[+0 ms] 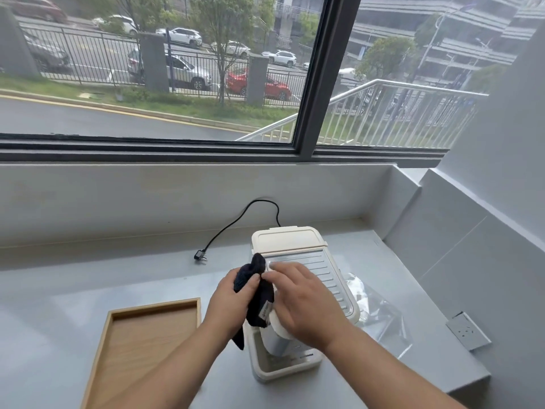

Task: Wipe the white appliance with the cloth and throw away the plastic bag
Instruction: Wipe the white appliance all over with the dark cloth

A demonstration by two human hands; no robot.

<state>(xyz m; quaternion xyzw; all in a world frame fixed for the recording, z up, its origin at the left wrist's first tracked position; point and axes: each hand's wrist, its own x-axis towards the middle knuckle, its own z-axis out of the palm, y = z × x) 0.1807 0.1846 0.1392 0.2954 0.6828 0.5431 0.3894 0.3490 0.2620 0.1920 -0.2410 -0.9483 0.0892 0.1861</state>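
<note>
Hands meet over the white appliance (287, 239) in the head view, my two forearms reaching in from the bottom edge and converging at its top. My left hand (231, 296) comes up from the lower left with the wrist nearly straight. Its fingers (250, 286) are curled round the dark cloth (262, 301), which is bunched in my grip. One tuft of it sticks up above the thumb and a tail hangs down past the appliance's left side. The cloth lies against the appliance's upper left edge. My right hand (306, 305) crosses in from the lower right, palm down on the front of the appliance's top. Its fingers (283, 266) are only lightly bent and point left, their tips reaching the cloth; this hand grips nothing, it just rests there. The appliance stands upright on the grey surface (73, 290), with its cream lid at the back and a ribbed metal plate (324, 270) showing beyond my right knuckles. The clear plastic bag (383, 317) lies crumpled on the surface just to the right of the appliance; I cannot tell whether it touches the side. A black cord (236, 222) runs out to the left from behind the appliance, and its plug (200, 256) lies loose on the surface. A shallow wooden tray (147, 343) sits to the left of my left forearm. A grey socket plate (469, 330) sits at the right, beyond the bag.
</note>
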